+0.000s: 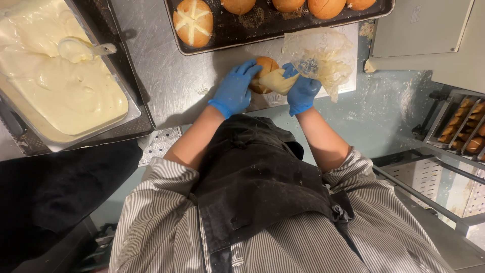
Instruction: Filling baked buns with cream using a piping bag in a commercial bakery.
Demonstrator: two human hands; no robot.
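My left hand (pixel 235 91), in a blue glove, cups a round golden bun (pixel 264 66) at the edge of the steel table (pixel 172 76). My right hand (pixel 302 91), also blue-gloved, grips a clear piping bag (pixel 321 58) full of pale cream. The bag's tip (pixel 277 81) rests against the bun. Behind them a dark baking tray (pixel 262 25) carries several buns, one of them (pixel 193 21) cut in a cross and filled with cream.
A large metal pan of pale cream (pixel 55 76) with a spoon (pixel 83 49) in it stands on the left. A rack with baked goods (pixel 465 126) is at the right. A person's dark sleeve (pixel 55 192) is at lower left.
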